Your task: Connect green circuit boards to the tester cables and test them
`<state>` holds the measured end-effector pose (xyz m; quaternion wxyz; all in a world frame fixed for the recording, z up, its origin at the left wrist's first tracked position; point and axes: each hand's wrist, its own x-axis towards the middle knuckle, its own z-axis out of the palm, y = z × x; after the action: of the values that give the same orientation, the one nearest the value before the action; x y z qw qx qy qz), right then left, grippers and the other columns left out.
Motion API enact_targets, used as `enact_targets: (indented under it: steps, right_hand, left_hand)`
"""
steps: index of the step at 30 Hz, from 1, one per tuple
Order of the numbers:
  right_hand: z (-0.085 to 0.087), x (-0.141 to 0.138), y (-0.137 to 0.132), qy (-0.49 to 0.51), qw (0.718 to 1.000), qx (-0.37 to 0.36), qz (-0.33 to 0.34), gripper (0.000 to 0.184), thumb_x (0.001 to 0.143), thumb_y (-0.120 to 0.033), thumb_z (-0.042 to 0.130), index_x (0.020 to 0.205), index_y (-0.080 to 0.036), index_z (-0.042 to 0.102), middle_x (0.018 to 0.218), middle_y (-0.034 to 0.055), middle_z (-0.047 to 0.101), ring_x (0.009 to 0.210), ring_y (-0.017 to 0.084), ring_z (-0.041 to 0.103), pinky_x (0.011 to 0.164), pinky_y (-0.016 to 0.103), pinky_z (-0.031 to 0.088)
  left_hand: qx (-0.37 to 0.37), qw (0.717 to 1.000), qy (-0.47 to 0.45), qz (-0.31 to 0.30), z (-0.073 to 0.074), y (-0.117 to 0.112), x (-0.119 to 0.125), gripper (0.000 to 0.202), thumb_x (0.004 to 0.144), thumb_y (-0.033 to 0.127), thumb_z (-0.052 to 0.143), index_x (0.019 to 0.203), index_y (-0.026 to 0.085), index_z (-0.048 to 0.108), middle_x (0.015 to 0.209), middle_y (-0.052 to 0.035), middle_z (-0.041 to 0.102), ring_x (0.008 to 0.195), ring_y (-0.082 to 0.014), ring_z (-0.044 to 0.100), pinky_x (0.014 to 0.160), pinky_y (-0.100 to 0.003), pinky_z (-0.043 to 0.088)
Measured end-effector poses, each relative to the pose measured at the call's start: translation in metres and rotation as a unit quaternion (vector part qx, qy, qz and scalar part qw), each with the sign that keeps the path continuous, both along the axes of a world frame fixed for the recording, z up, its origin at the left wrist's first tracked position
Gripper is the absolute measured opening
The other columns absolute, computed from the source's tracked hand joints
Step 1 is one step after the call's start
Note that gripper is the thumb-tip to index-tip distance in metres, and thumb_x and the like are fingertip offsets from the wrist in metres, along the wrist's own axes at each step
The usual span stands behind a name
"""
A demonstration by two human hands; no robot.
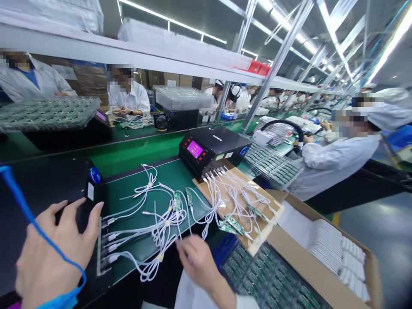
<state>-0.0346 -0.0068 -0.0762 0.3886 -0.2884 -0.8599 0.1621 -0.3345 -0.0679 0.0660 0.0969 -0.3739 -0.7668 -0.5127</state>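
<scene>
My left hand (59, 246) rests on the black box (48, 184) at the left, its fingers spread, with a blue cord (41, 236) crossing over it from the wrist. White cables (167, 223) plugged into that box's side run in looped bundles across the green mat. My right hand (196, 257) is at the mat's front edge, fingers pinched at a white cable (179, 227). This cable leads up toward a small green circuit board (177, 201). Another circuit board (189, 197) lies just right of it. The inside of the pinch is hidden.
A second black box (215, 143) with a lit purple screen feeds cables onto a brown board (238, 184) holding more circuit boards (231, 225). Trays of circuit boards (270, 274) sit below, beside a carton (325, 240) of white parts. A co-worker (341, 150) sits at right.
</scene>
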Motion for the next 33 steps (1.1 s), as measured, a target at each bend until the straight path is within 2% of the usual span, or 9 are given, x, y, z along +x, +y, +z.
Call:
enact_targets:
  steps: [3,6,10,15,19,22,25,30,33]
  right_hand:
    - [0.065,-0.030,0.054,0.040,0.995,-0.032,-0.085,0.022,0.105,-0.024,0.049,0.110,-0.025,0.071,0.103,0.0127,0.070,0.098,0.028,0.067,0.089,0.045,0.057]
    - [0.091,-0.052,0.105,-0.060,0.985,-0.072,-0.146,0.022,0.105,-0.022,0.051,0.114,-0.019,0.071,0.116,0.0167,0.068,0.114,0.032,0.060,0.105,0.050,0.048]
    - [0.087,-0.073,0.139,-0.183,0.965,-0.116,-0.148,0.011,0.099,-0.018,0.062,0.096,-0.016,0.072,0.101,0.0177,0.072,0.107,0.033,0.062,0.100,0.049,0.048]
    - [0.083,-0.072,0.139,-0.183,0.964,-0.124,-0.146,0.011,0.099,-0.015,0.058,0.092,-0.018,0.066,0.098,0.0146,0.074,0.097,0.026,0.067,0.086,0.036,0.050]
    - [0.091,-0.053,0.129,-0.081,0.975,-0.160,-0.129,0.017,0.107,-0.027,0.045,0.104,-0.020,0.059,0.101,0.0098,0.074,0.090,0.022,0.069,0.080,0.032,0.049]
    - [0.094,-0.040,0.123,0.032,0.975,-0.196,-0.104,0.015,0.106,-0.033,0.043,0.099,-0.023,0.053,0.093,0.0052,0.070,0.082,0.020,0.067,0.075,0.032,0.049]
    - [0.093,-0.031,0.119,0.062,0.974,-0.184,-0.114,0.020,0.105,-0.035,0.038,0.091,-0.025,0.049,0.088,0.0043,0.065,0.080,0.021,0.063,0.076,0.034,0.050]
    - [0.087,-0.025,0.108,0.046,0.977,-0.131,-0.162,0.025,0.104,-0.028,0.035,0.082,-0.026,0.047,0.090,0.0086,0.063,0.092,0.025,0.061,0.088,0.041,0.050]
    - [0.078,-0.026,0.094,0.050,0.978,-0.165,-0.121,0.022,0.106,-0.029,0.039,0.090,-0.024,0.054,0.096,0.0087,0.067,0.094,0.025,0.064,0.087,0.040,0.051]
  left_hand:
    - [-0.004,0.991,0.133,-0.027,0.011,-0.002,0.025,0.039,0.088,0.058,0.062,0.112,0.029,0.073,0.118,-0.0124,0.069,0.140,-0.0461,0.050,0.119,-0.069,0.035]
    - [0.017,0.981,0.132,-0.141,0.009,0.001,0.061,0.041,0.093,0.058,0.058,0.112,0.025,0.073,0.113,-0.0145,0.070,0.136,-0.0425,0.054,0.118,-0.061,0.039]
    - [-0.018,0.966,0.017,-0.259,-0.019,0.027,0.101,0.032,0.095,0.051,0.057,0.108,0.026,0.074,0.114,-0.0140,0.072,0.124,-0.0384,0.061,0.108,-0.056,0.048]
    - [-0.034,0.962,-0.071,-0.260,-0.051,0.086,0.118,0.028,0.095,0.042,0.055,0.105,0.022,0.072,0.110,-0.0153,0.071,0.113,-0.0355,0.064,0.111,-0.056,0.045]
    - [-0.028,0.927,-0.234,-0.291,-0.053,0.125,0.134,0.022,0.091,0.039,0.061,0.100,0.021,0.071,0.112,-0.0165,0.072,0.118,-0.0353,0.065,0.114,-0.055,0.042]
    - [-0.042,0.898,-0.279,-0.339,-0.052,0.140,0.153,0.028,0.097,0.041,0.054,0.092,0.021,0.072,0.100,-0.0138,0.075,0.105,-0.0321,0.069,0.106,-0.050,0.049]
    - [-0.031,0.876,-0.316,-0.362,-0.054,0.145,0.169,0.034,0.099,0.047,0.052,0.092,0.021,0.072,0.096,-0.0109,0.075,0.103,-0.0280,0.070,0.103,-0.043,0.051]
    - [0.013,0.875,-0.374,-0.309,-0.060,0.153,0.174,0.052,0.095,0.069,0.053,0.099,0.018,0.067,0.088,-0.0090,0.070,0.088,-0.0240,0.068,0.086,-0.038,0.055]
    - [0.079,0.855,-0.442,-0.262,-0.058,0.159,0.172,0.060,0.093,0.074,0.051,0.108,0.017,0.064,0.092,-0.0083,0.070,0.077,-0.0182,0.066,0.075,-0.033,0.054]
